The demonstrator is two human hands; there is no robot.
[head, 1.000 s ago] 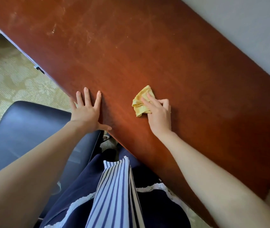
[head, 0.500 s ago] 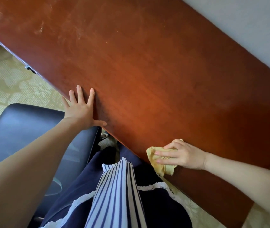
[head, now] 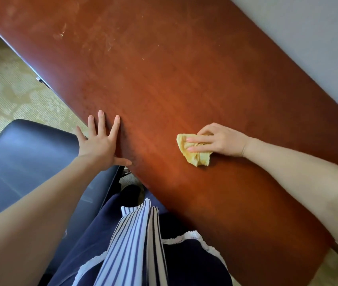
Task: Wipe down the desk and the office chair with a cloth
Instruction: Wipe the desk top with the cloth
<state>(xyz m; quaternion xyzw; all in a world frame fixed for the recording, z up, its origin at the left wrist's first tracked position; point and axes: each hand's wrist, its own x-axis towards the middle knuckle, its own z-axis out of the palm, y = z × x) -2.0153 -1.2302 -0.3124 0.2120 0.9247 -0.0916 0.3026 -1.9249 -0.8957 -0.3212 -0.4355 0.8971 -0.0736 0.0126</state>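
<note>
I have my right hand (head: 221,141) gripping the cloth (head: 194,156) on the desk (head: 164,79), left hand (head: 100,145) splayed flat and holding nothing, smudges (head: 61,35) off at eleven o'clock.

A beige carpet (head: 9,96) with a pale leafy pattern covers the floor at the left. A plain grey wall (head: 308,38) fills the upper right corner. At the bottom hangs a white garment with blue stripes (head: 135,244), over dark navy fabric (head: 195,269) edged with white lace trim (head: 184,238)

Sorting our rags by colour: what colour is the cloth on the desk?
Yellow; the cloth shows best in the head view.
</note>
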